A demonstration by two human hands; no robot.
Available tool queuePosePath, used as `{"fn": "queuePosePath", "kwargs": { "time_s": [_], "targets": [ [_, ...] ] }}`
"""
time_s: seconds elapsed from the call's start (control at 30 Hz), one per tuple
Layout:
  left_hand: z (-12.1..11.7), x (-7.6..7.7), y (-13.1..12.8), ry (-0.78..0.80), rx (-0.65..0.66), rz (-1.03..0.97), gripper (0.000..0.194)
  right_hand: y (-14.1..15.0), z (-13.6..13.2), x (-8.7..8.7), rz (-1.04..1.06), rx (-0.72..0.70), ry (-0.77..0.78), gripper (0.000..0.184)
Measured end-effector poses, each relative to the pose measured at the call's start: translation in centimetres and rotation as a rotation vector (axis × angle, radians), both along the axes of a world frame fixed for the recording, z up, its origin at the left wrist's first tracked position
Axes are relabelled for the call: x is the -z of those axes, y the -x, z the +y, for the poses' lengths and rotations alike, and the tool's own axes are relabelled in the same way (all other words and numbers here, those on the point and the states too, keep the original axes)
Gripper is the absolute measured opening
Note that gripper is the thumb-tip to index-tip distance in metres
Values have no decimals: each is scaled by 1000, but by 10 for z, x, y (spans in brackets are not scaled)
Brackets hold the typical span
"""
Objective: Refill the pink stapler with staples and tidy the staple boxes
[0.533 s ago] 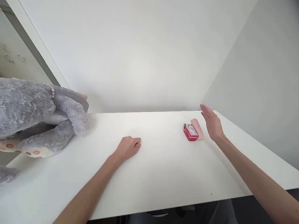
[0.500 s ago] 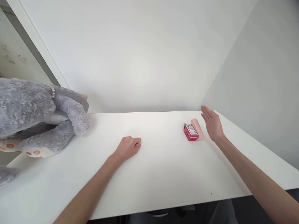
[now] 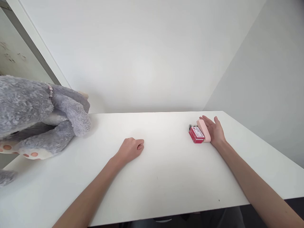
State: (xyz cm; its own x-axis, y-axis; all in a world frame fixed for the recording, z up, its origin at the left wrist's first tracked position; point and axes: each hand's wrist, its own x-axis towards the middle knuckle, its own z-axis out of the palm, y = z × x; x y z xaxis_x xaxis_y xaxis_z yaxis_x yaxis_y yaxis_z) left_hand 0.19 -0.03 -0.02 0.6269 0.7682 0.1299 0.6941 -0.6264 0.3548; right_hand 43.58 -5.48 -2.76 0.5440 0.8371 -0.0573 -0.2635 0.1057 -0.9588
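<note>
My left hand [image 3: 130,149] rests on the white table [image 3: 161,177] as a loose fist, with nothing visible in it. Over at the right, my right hand [image 3: 216,132] lies with its edge down and palm turned left, fingers stretched out and thumb raised. It is beside a pink rounded case [image 3: 203,130], its fingers reaching behind the case and touching or almost touching it. Against the case's left side sits a small red box [image 3: 196,135] with a white label. A small dark and shiny metal item [image 3: 190,126], too small to name, peeks out behind the box.
A large grey plush toy [image 3: 26,107] with a beaded string takes up the table's left end. A white wall [image 3: 142,57] stands along the back edge, and a grey wall [image 3: 268,88] rises on the right. The table's front edge runs close to my body.
My right hand has come down and in toward the pink case, turning its palm more upward and lifting the thumb. My left hand has stayed put. The view has shifted slightly.
</note>
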Motion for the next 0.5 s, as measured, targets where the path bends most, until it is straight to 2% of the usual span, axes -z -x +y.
{"fn": "queuePosePath", "kwargs": {
  "time_s": [0.5],
  "targets": [
    [-2,-5,-1,11,-20,47,30,10,-9,-4,-5,-63,90,61]
  ]
}}
